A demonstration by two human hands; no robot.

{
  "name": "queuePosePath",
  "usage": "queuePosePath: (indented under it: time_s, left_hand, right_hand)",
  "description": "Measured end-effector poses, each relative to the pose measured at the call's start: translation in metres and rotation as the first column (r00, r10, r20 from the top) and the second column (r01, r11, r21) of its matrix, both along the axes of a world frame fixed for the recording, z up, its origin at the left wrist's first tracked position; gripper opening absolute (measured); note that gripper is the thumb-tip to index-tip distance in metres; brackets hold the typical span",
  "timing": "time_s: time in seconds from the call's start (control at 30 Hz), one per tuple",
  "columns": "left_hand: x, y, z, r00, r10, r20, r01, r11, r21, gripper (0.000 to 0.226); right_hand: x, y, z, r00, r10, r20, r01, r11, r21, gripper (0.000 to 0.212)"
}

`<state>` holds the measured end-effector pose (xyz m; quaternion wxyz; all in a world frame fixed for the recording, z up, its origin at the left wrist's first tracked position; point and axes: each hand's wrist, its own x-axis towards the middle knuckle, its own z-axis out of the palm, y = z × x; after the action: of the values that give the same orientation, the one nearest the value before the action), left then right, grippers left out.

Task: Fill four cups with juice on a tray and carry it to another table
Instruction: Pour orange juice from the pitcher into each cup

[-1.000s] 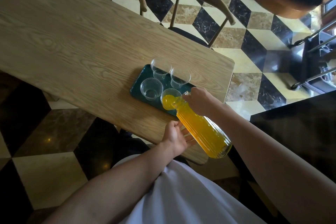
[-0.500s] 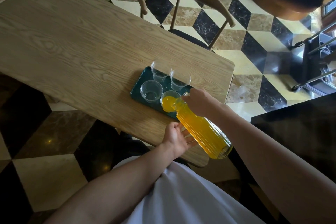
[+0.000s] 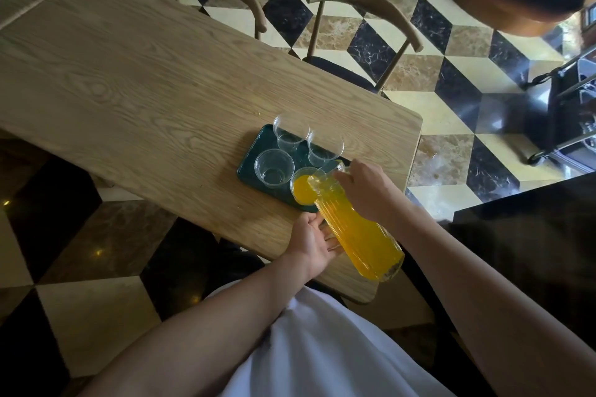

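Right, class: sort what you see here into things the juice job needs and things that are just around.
Needed for the job:
- juice bottle, tipped, in the right hand
- left hand, under the bottle
- cup being filled
- three empty cups
- green tray
- wooden table

Just around:
- two chairs
- checkered floor

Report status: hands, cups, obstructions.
Right hand tilting juice bottle; left hand supporting it. Nearest cup on tray has juice, three empty. Nothing obstructing.
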<state>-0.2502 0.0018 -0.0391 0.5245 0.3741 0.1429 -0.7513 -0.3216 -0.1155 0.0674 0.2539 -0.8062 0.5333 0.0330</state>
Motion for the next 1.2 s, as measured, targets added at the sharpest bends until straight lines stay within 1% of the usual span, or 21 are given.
queuePosePath:
  time_s: [0.1, 0.23, 0.3, 0.4, 0.5, 0.6, 0.67, 0.77, 1.0, 1.1, 1.2]
  left_hand:
    - [0.005, -0.004, 0.005, 0.994, -0.037, 0.099, 0.039, 0.999, -0.018, 0.047]
    - [0.010, -0.013, 0.010, 0.960, -0.114, 0.257, 0.125, 0.992, -0.025, 0.053]
    - [0.011, -0.019, 0.011, 0.941, -0.124, 0.315, 0.145, 0.989, -0.042, 0.052]
    - [0.011, -0.031, 0.015, 0.924, -0.105, 0.368, 0.134, 0.990, -0.053, 0.049]
    - [0.010, -0.049, 0.019, 0.928, -0.091, 0.361, 0.124, 0.990, -0.069, 0.048]
    - [0.010, -0.065, 0.022, 0.952, -0.093, 0.293, 0.108, 0.994, -0.036, 0.059]
    - [0.009, -0.074, 0.023, 0.961, -0.091, 0.262, 0.101, 0.995, -0.024, 0.061]
    - [0.007, -0.084, 0.023, 0.971, -0.080, 0.226, 0.080, 0.997, 0.010, 0.059]
    - [0.005, -0.099, 0.014, 0.986, -0.070, 0.151, 0.054, 0.993, 0.104, 0.056]
    - [0.003, -0.099, 0.012, 0.991, -0.073, 0.112, 0.056, 0.987, 0.147, 0.048]
    - [0.004, -0.100, 0.009, 0.993, -0.097, 0.072, 0.086, 0.985, 0.151, 0.043]
  right_hand:
    - [-0.011, 0.004, 0.003, 0.996, -0.011, 0.091, 0.019, 0.996, -0.087, 0.036]
    - [-0.028, 0.010, 0.003, 0.973, -0.038, 0.228, 0.072, 0.987, -0.144, 0.036]
    - [-0.035, 0.010, 0.003, 0.953, -0.064, 0.296, 0.117, 0.979, -0.165, 0.033]
    - [-0.042, 0.006, 0.005, 0.923, -0.093, 0.374, 0.173, 0.967, -0.188, 0.031]
    - [-0.040, -0.002, 0.010, 0.904, -0.115, 0.412, 0.212, 0.957, -0.200, 0.028]
    - [-0.030, -0.016, 0.013, 0.921, -0.120, 0.371, 0.204, 0.959, -0.197, 0.029]
    - [-0.022, -0.028, 0.013, 0.941, -0.117, 0.316, 0.186, 0.963, -0.195, 0.031]
    - [-0.014, -0.045, 0.010, 0.964, -0.129, 0.235, 0.171, 0.970, -0.170, 0.032]
    - [-0.007, -0.073, 0.001, 0.984, -0.137, 0.115, 0.147, 0.985, -0.087, 0.034]
    - [-0.001, -0.081, 0.000, 0.987, -0.147, 0.057, 0.150, 0.987, -0.050, 0.036]
    - [0.003, -0.087, -0.001, 0.986, -0.163, 0.013, 0.163, 0.987, -0.003, 0.039]
